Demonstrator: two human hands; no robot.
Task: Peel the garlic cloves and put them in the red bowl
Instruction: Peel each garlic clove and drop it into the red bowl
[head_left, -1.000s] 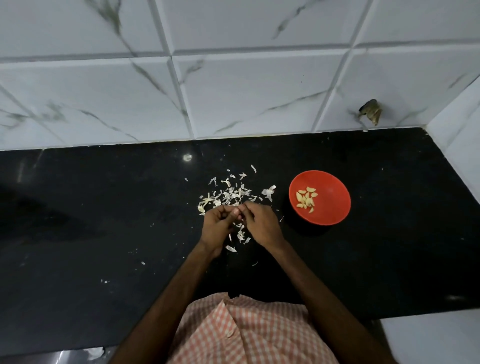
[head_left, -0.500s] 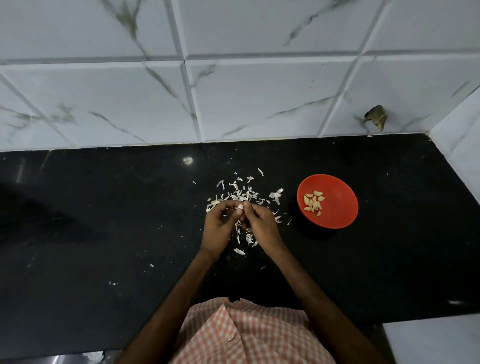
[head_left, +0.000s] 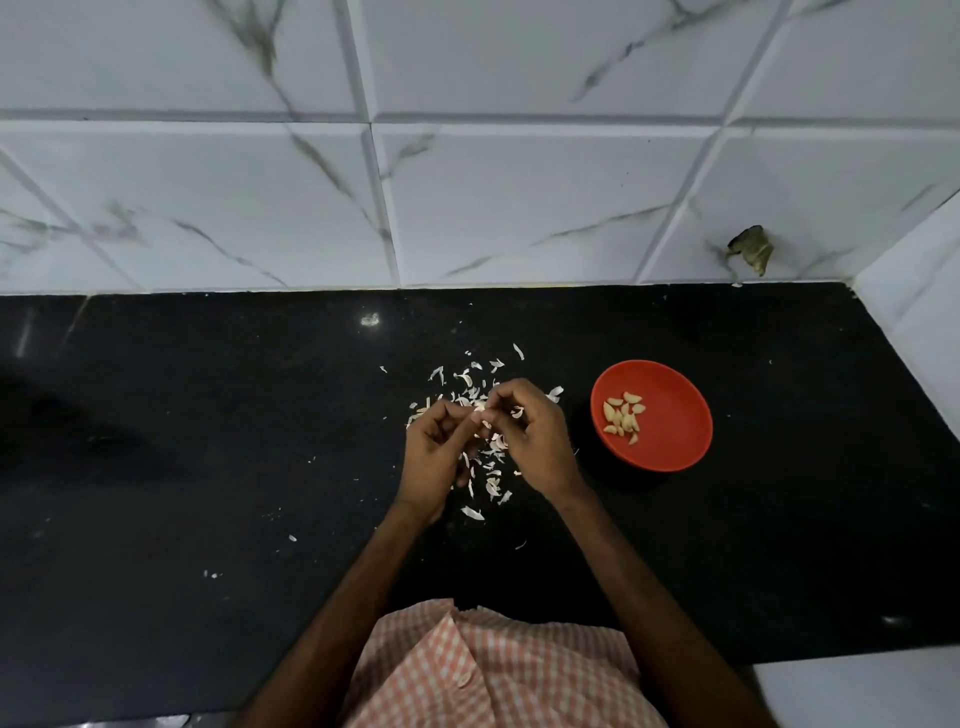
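Both hands meet over the peel pile: the left hand (head_left: 434, 457) and right hand (head_left: 530, 436) pinch fingertip to fingertip on one small pale garlic clove (head_left: 480, 407), each grip narrow and closed on it. The clove is mostly hidden by the fingers, so how much skin is left on it can't be told. Under and around the hands, white garlic skins (head_left: 485, 467) lie scattered on the black desk (head_left: 208, 441), most thickly just behind the knuckles and between the wrists, with a few stray flecks farther left. Off to the right of the right hand, near but not touching it, sits the red bowl (head_left: 675, 441) with a small cluster of peeled cloves (head_left: 623, 413) lying in its left half. Behind everything runs a white marble-look tiled wall (head_left: 519, 208). At the bottom edge, a checked orange-and-white shirt (head_left: 493, 670) shows between the forearms.
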